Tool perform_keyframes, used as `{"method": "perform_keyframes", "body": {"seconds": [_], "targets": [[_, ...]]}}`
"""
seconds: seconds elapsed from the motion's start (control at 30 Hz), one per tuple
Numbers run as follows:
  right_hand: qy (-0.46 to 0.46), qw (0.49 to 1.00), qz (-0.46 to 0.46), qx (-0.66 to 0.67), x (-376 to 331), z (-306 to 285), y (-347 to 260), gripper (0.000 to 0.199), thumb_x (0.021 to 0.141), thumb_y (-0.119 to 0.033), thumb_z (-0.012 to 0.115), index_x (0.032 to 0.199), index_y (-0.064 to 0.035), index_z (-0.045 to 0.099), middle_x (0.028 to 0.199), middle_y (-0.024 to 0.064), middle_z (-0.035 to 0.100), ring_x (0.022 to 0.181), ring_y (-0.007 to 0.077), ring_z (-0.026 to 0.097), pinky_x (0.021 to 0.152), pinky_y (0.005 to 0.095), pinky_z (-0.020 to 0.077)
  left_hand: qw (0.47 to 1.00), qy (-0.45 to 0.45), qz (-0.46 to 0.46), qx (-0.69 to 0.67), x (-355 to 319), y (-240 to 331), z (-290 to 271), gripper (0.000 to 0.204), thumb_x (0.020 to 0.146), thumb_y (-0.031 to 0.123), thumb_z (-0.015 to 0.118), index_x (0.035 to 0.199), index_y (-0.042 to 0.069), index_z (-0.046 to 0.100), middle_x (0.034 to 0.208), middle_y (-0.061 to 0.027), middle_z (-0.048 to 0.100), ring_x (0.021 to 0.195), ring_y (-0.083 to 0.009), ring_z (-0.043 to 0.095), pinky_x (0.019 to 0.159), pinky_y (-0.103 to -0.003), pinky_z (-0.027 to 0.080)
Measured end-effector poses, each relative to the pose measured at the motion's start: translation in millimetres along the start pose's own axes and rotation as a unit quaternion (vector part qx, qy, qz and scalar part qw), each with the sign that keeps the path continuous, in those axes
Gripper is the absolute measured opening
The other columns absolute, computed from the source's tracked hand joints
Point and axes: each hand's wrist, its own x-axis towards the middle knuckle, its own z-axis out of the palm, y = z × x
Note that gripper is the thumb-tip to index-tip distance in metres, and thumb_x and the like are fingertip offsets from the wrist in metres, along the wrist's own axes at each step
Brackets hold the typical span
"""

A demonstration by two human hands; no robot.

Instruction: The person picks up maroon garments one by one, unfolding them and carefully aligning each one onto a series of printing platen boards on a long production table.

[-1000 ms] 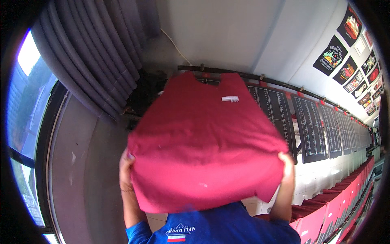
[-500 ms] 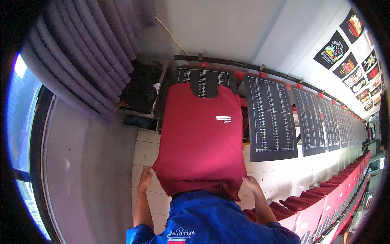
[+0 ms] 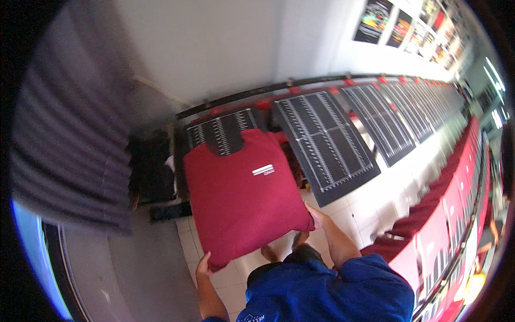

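Fingers of the left hand (image 3: 204,264) are closed on the near left corner of the maroon shirt (image 3: 244,198); fingers of the right hand (image 3: 317,217) grip its near right corner. Undersides of both grips are hidden by cloth, so exact finger placement cannot be told.

Shirt position: spread broad and nearly flat, its near hem held between the two hands, its neckline at the far end over a black board (image 3: 248,119) with white ruled marks. Part of the board shows through and beyond the neckline; whether the board sits inside the garment or only beneath it cannot be told. White bar with small print lies on the chest, toward the right.

Surroundings: second ruled board (image 3: 327,142) just right of the shirt, apart from it; more boards recede along a dark rail (image 3: 241,96). Black cloth (image 3: 150,166) to the left of the first board, grey curtain (image 3: 75,134) farther left. At lower right, a row of maroon garments (image 3: 429,241). Pale tiled floor (image 3: 228,276) below; view slightly blurred.
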Motion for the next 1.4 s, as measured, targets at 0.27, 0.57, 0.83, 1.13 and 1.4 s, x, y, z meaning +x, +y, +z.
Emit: {"method": "perform_keyframes", "body": {"seconds": [0.27, 0.57, 0.83, 1.13, 1.4], "targets": [[-0.045, 0.982, -0.177, -0.045, -92, 40, -41, 0.060, 0.085, -0.033, 0.067, 0.132, -0.0002, 0.048, 0.126, 0.0130, 0.058, 0.109, 0.0225, 0.059, 0.100, 0.0394, 0.0435, 0.960, 0.040, 0.212, 0.177, -55, 101, 86, 0.057, 0.082, 0.022, 0.064, 0.130, -0.003, 0.044, 0.126, -0.0199, 0.053, 0.110, -0.0314, 0.056, 0.096, -0.042, 0.045], [-0.149, 0.825, -0.539, -0.076, -276, 44, -124, 0.058, 0.080, -0.034, 0.072, 0.122, 0.0032, 0.054, 0.117, 0.0117, 0.061, 0.104, 0.0196, 0.058, 0.094, 0.0356, 0.0443, 0.815, -0.346, 0.225, 0.406, 30, 91, 490, 0.054, 0.083, 0.023, 0.062, 0.127, -0.004, 0.046, 0.124, -0.0191, 0.055, 0.109, -0.0301, 0.057, 0.095, -0.041, 0.045], [0.114, 0.679, -0.723, -0.057, -444, -19, 33, 0.035, 0.083, -0.020, 0.071, 0.111, -0.0012, 0.060, 0.108, 0.0062, 0.064, 0.101, 0.0160, 0.058, 0.092, 0.0305, 0.0444, 0.653, -0.562, 0.063, 0.504, 16, -67, 656, 0.051, 0.084, 0.024, 0.061, 0.124, -0.004, 0.048, 0.122, -0.0184, 0.056, 0.107, -0.0290, 0.058, 0.094, -0.040, 0.046], [0.502, 0.449, -0.730, 0.116, -492, 47, 176, 0.032, 0.084, -0.020, 0.069, 0.109, -0.0018, 0.060, 0.106, 0.0054, 0.064, 0.099, 0.0153, 0.058, 0.091, 0.0302, 0.0444, 0.419, -0.688, -0.132, 0.577, -5, -227, 730, 0.049, 0.085, 0.025, 0.060, 0.122, -0.005, 0.050, 0.120, -0.0177, 0.057, 0.106, -0.0277, 0.059, 0.093, -0.039, 0.046], [0.735, 0.165, -0.578, 0.314, -420, 138, 213, 0.029, 0.085, -0.021, 0.067, 0.107, -0.0024, 0.061, 0.103, 0.0048, 0.064, 0.097, 0.0147, 0.057, 0.090, 0.0300, 0.0444, 0.271, -0.713, -0.271, 0.587, -11, -317, 755, 0.047, 0.085, 0.026, 0.059, 0.119, -0.005, 0.052, 0.118, -0.0170, 0.058, 0.104, -0.0266, 0.059, 0.093, -0.038, 0.047]]}}
